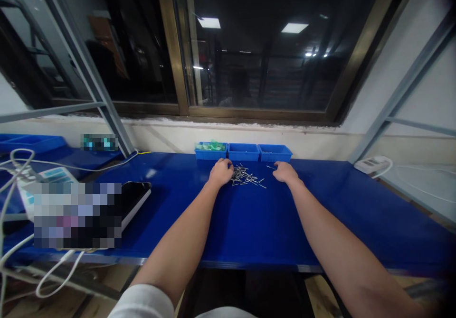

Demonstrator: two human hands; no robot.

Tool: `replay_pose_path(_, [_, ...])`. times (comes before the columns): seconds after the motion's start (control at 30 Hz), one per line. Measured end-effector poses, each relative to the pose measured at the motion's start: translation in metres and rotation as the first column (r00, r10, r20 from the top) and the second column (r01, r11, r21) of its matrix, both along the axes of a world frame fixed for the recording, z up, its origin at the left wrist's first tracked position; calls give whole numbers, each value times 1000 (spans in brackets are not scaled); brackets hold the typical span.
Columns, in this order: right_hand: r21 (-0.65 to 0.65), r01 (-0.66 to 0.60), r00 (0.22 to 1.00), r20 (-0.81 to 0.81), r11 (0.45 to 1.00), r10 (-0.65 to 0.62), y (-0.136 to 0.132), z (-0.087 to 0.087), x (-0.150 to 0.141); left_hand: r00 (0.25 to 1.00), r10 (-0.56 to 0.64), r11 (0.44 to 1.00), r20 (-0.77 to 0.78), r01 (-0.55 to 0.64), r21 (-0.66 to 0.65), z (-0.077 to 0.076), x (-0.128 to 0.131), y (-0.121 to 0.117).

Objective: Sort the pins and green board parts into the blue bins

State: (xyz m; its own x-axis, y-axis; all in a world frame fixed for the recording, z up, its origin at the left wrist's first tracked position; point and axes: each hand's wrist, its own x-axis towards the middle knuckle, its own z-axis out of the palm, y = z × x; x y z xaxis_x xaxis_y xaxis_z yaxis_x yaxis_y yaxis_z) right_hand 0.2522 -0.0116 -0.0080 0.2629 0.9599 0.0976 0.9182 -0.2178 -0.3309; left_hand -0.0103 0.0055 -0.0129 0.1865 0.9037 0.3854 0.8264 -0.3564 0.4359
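A loose pile of thin silvery metal pins [242,175] lies on the blue table. My left hand [221,172] rests at the pile's left edge with its fingers curled in; what they hold, if anything, is hidden. To the right of the pile, my right hand [285,172] is closed, thumb and fingers together. One thin metal pin [270,167] sticks out leftward at its fingertips. Just behind the hands stand three blue bins: the left bin [211,154] has green and clear plastic packets, the middle bin [243,155] shows no contents, and the right bin [275,156] has a few small pieces.
A tablet-like device [137,204] with a blurred screen and white cables [71,261] lie at the left. A blue tray [32,142] is farther left. Grey metal posts [76,47] flank the table, and a white power strip [372,164] lies at the right. Behind is a window [260,61].
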Motion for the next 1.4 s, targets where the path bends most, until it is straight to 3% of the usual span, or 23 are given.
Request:
replay_pose_path(0.17, [10, 89, 996, 2, 996, -89, 7, -7, -8, 1000, -6, 999, -6, 5, -34, 1, 1, -1])
replay_pose_path(0.27, [20, 1, 1000, 1, 1000, -1, 12, -5, -11, 1000, -4, 999, -6, 4, -42, 1, 1, -1])
replay_pose_path(0.33, [112, -50, 998, -34, 992, 54, 19, -1, -10, 1000, -2, 999, -4, 2, -43, 0, 1, 0])
replay_pose_path(0.37, [193, -29, 997, -66, 981, 43, 23, 1, -9, 1000, -2, 999, -1, 2, -42, 0, 1, 1])
replay_pose_path(0.43, [349, 145, 983, -156, 926, -95, 35, 8, -4, 1000, -8, 999, 4, 8, -37, -1, 2, 1])
replay_pose_path(0.53, [394, 306, 930, -317, 867, -185, 53, 15, 3, 1000, -12, 999, 6, 12, -40, -2, 3, 2])
replay_pose_path(0.67, [461, 334, 864, -498, 822, -72, 62, 14, 1, 1000, -8, 999, 12, 8, -49, -4, 4, 4])
replay_pose_path(0.8, [495, 310, 854, -520, 812, -9, 51, 10, -19, 1000, 6, 999, 16, -6, -52, -4, 4, 5])
replay_pose_path(0.9, [464, 221, 870, -491, 858, 41, 37, 10, -38, 1000, -8, 998, 10, 8, -57, -1, 3, 3])
replay_pose_path(0.97, [444, 95, 870, -473, 891, 143, 30, 8, -49, 998, -68, 995, 6, 69, -76, 1, 4, 0])
replay_pose_path(1.1, [464, -166, 870, -346, 870, 351, 22, -4, -62, 979, -204, 972, -27, 199, -126, 1, 5, -7])
replay_pose_path(1.23, [355, -344, 876, -212, 869, 434, 20, -14, -67, 957, -266, 960, -119, 251, -127, -4, 7, -8])
replay_pose_path(1.4, [261, -437, 874, -102, 861, 474, 18, -17, -70, 941, -289, 957, -173, 281, -74, -8, 11, -5])
